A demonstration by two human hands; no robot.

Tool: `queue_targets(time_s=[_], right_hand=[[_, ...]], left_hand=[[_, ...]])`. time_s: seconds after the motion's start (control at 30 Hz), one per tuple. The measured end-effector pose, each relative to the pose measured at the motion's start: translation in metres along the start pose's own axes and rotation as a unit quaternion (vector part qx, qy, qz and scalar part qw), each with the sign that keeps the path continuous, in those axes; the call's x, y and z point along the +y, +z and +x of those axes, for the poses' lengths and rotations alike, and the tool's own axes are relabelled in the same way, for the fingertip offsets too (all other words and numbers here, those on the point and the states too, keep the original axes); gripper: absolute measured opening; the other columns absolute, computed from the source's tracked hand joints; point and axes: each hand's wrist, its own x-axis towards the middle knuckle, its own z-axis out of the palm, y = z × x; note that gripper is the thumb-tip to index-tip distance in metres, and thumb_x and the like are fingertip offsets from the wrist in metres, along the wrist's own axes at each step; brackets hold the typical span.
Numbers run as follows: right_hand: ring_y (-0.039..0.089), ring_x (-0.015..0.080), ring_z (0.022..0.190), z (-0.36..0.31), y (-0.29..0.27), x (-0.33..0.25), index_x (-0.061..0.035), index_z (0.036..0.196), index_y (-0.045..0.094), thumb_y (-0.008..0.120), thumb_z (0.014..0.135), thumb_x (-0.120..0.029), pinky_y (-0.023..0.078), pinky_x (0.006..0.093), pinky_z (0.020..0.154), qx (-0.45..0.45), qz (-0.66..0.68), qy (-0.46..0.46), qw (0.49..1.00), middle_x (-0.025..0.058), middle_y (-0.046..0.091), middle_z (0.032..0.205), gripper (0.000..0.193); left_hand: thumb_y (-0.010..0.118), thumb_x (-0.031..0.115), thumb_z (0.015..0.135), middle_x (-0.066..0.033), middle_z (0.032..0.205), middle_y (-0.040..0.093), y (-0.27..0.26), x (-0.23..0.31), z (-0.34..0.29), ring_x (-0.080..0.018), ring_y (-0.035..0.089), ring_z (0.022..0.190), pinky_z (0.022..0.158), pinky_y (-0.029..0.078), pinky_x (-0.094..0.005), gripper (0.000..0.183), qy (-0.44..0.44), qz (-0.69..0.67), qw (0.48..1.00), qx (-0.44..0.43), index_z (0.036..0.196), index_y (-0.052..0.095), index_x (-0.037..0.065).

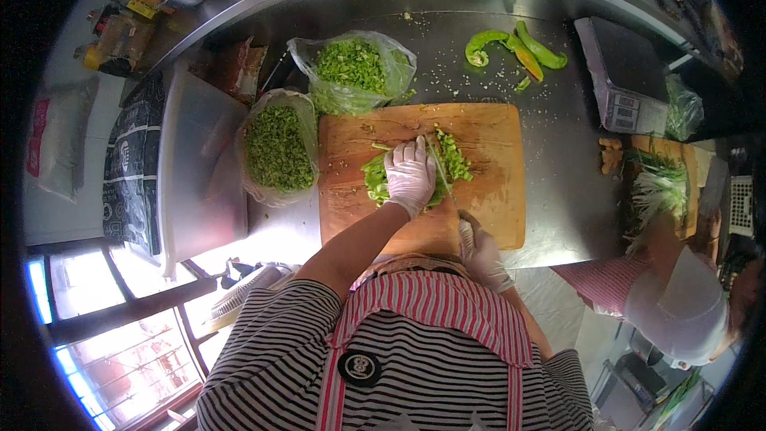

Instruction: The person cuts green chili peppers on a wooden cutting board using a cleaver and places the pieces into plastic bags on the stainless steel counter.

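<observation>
Cut green pepper [375,182] lies at the centre of the frame on a wooden cutting board [501,175], some of it under and to the left of the gloved left hand [411,174]. That hand rests on top with its fingers together, reaching toward the blade; since the palm side is hidden, I cannot tell whether it is closed around anything. Just beside its fingertips, a knife [442,169] slants across the board, and small chopped pieces [455,161] sit against the far side of the blade. The right hand [482,254], also gloved, is wrapped around the knife's handle at the board's near edge.

Beyond the board's upper left corner stands an open clear bag of chopped greens [351,64]; a second bag of finer, darker greens [279,148] is just beside the board's left edge. Long green peppers [542,48] lie on the steel counter [550,168] at the upper right, among pale scattered bits. Farther right are a scale [626,84] and a bundle of scallions [664,187], where a co-worker [678,303] in a white top leans in. A large plastic tub [199,172] fills the left side.
</observation>
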Motion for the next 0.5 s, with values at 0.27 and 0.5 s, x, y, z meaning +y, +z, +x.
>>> queue_targets(time_s=[0.27, 0.5], right_hand=[[0.053, 0.0155, 0.068, 0.005, -0.005, -0.021, 0.0034, 0.134, 0.052, 0.043, 0.106, -0.032, 0.047, 0.0330, 0.064, -0.032, 0.025, 0.033, 0.999, 0.0097, 0.058, 0.078, 0.046], [0.045, 0.0079, 0.060, 0.036, 0.018, 0.047, 0.0014, 0.134, 0.053, 0.044, 0.106, -0.036, 0.040, 0.0273, 0.054, -0.015, 0.025, 0.064, 0.998, 0.0005, 0.051, 0.070, 0.047]], left_hand=[[0.058, 0.024, 0.088, -0.0161, 0.122, 0.054, 0.001, -0.001, -0.001, -0.0337, 0.048, 0.117, 0.101, 0.033, -0.0534, 0.055, 0.012, -0.008, 1.000, 0.027, 0.136, 0.048, -0.001], [0.058, 0.025, 0.090, -0.0149, 0.121, 0.055, 0.007, 0.003, 0.000, -0.0330, 0.048, 0.117, 0.100, 0.035, -0.0535, 0.049, 0.008, -0.010, 0.999, 0.052, 0.133, 0.053, 0.000]])
